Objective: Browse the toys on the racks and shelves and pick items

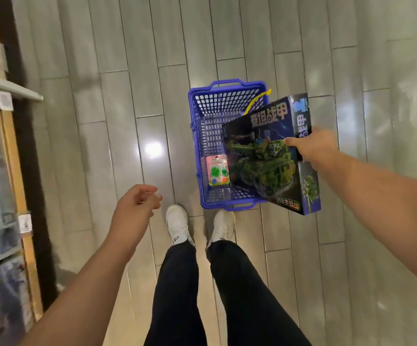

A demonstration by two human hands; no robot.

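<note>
Fingers (292,141) of right hand (312,148) clamp box (264,156) over basket (202,146); edge grip, may slip; left hand (137,203) loosely curled, empty.

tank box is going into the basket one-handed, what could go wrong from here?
1. The right hand grips the tank box at one edge only; the large box could tip or slip.
2. The box lies tilted across the blue basket rim and may catch rather than drop in.
3. It could land on the small pink toy pack already inside. The left hand is idle.
</note>
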